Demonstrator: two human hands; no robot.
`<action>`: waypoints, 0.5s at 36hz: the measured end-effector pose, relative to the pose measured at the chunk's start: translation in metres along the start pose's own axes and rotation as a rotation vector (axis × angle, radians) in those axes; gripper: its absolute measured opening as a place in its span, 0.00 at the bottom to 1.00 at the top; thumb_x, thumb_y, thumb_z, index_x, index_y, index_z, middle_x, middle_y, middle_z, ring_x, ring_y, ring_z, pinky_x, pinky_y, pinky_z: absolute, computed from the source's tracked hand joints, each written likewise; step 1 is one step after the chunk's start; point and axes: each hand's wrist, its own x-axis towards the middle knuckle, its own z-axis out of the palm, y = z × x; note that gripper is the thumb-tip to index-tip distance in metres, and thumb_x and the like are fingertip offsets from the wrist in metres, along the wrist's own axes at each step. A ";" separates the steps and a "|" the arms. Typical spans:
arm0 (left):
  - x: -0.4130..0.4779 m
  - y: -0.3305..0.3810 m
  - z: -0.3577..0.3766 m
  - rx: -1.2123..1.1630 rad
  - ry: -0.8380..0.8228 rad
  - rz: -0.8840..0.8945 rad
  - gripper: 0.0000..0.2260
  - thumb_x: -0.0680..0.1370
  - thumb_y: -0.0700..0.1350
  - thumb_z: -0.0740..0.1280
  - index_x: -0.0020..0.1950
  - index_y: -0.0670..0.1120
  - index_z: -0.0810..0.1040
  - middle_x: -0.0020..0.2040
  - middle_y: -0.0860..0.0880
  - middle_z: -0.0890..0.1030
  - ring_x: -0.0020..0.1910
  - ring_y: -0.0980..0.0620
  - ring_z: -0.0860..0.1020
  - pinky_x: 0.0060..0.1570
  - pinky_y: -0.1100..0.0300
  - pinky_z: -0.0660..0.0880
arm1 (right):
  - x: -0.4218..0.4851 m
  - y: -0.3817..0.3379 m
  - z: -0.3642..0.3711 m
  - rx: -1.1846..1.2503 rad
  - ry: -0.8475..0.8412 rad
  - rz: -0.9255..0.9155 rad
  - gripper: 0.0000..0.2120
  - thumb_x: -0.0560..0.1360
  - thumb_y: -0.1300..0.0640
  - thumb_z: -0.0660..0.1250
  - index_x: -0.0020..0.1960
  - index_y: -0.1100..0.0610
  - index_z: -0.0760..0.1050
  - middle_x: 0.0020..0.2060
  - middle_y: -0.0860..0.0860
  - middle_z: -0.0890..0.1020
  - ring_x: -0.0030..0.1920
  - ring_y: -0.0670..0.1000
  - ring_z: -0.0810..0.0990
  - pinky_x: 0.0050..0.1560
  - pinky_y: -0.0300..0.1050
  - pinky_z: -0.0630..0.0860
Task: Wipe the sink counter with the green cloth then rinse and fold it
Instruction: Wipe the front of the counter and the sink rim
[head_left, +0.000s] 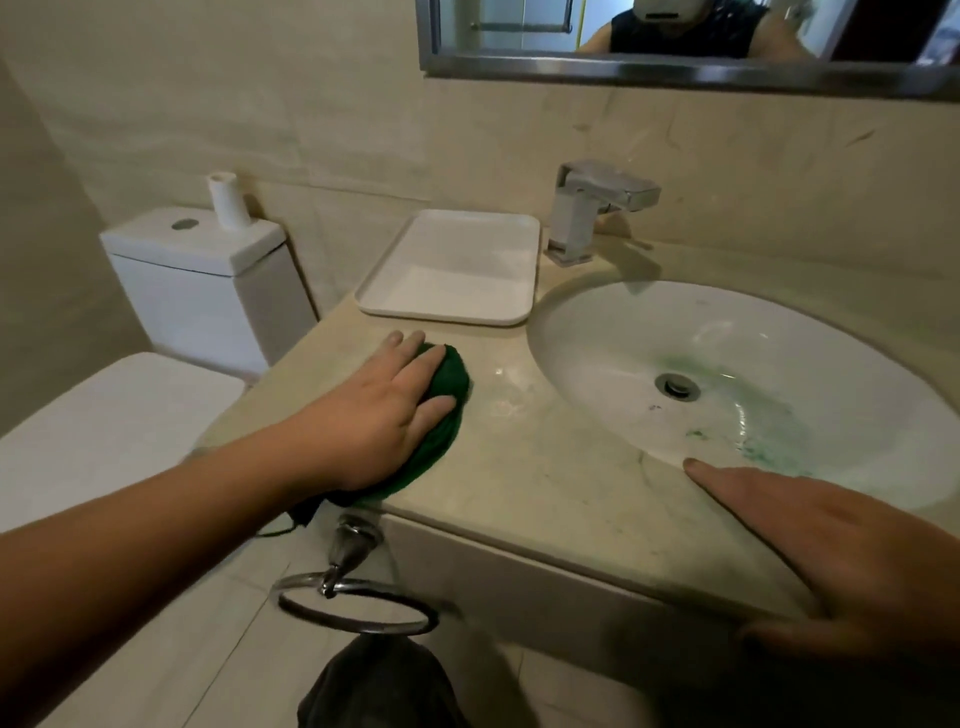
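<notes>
Left hand (387, 415), fingers flat, presses the green cloth (441, 410) mid-wipe on the counter (545, 467); right hand (852, 551) rests open; rinsing and folding remain.

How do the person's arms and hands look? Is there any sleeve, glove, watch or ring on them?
The left arm is bare up to the picture's edge, with no sleeve. Of the right arm, hardly more than the hand shows. The left hand and the right hand wear no gloves, and I see no watch, bracelet or ring. The mirror reflects a dark sleeveless top.
</notes>
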 end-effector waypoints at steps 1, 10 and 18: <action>0.008 0.014 0.003 0.003 -0.006 0.041 0.32 0.86 0.61 0.52 0.87 0.51 0.49 0.87 0.47 0.46 0.85 0.48 0.42 0.81 0.54 0.42 | -0.002 0.001 0.003 -0.018 0.074 -0.027 0.53 0.68 0.18 0.60 0.84 0.40 0.45 0.80 0.41 0.63 0.75 0.47 0.71 0.70 0.56 0.75; 0.048 0.140 0.021 -0.252 0.161 0.390 0.13 0.87 0.51 0.60 0.69 0.50 0.75 0.61 0.51 0.79 0.57 0.53 0.77 0.57 0.58 0.74 | -0.007 -0.006 -0.008 0.044 -0.071 0.028 0.51 0.64 0.12 0.47 0.75 0.29 0.24 0.81 0.32 0.45 0.80 0.36 0.51 0.80 0.41 0.54; -0.001 0.094 -0.021 -0.390 0.353 0.384 0.18 0.85 0.45 0.65 0.75 0.49 0.70 0.75 0.51 0.71 0.72 0.55 0.71 0.73 0.60 0.68 | -0.010 -0.015 -0.017 0.065 -0.092 0.053 0.51 0.66 0.15 0.53 0.76 0.29 0.27 0.81 0.33 0.49 0.78 0.39 0.56 0.77 0.39 0.55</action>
